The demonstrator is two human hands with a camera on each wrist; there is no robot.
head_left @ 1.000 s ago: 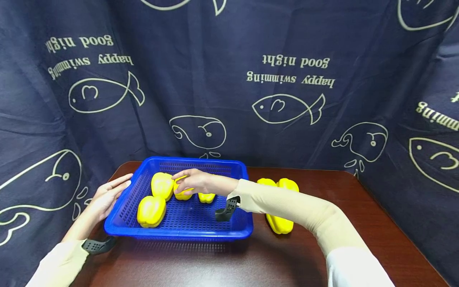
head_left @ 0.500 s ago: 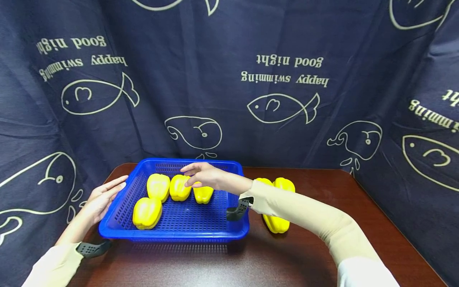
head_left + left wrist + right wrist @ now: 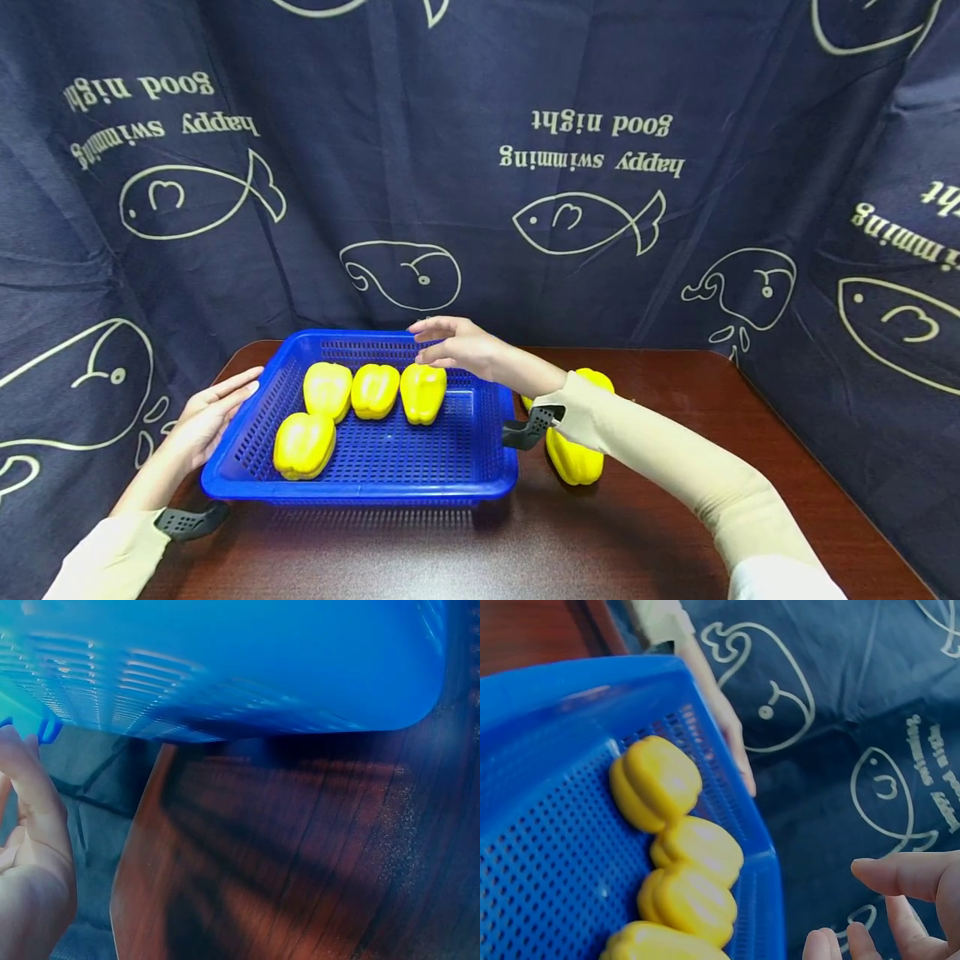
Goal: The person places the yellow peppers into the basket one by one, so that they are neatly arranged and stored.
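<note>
Several yellow bell peppers (image 3: pixel 375 392) lie in a blue perforated plastic basket (image 3: pixel 360 490), grouped toward its left and back. My left hand (image 3: pixel 213 421) rests its extended fingers against the basket's left rim; the left wrist view has this hand (image 3: pixel 34 847) at its left edge, beside the basket wall. Above the back of the basket is my right hand (image 3: pixel 468 348), its fingers loosely bent and holding nothing. Just below it stands the rightmost pepper (image 3: pixel 423 394) in the basket. In the right wrist view that hand (image 3: pixel 900 907) appears past the basket rim, apart from the peppers.
To the right of the basket, more yellow bell peppers (image 3: pixel 576 460) lie on the dark red-brown wooden table (image 3: pixel 675 508), partly covered by the right forearm. A dark blue curtain (image 3: pixel 405 167) with fish and whale drawings hangs behind and along the sides.
My right hand has moved right and back, from over the peppers in the basket toward its back rim, uncovering them. My left hand stays at the left rim; the view has shifted slightly.
</note>
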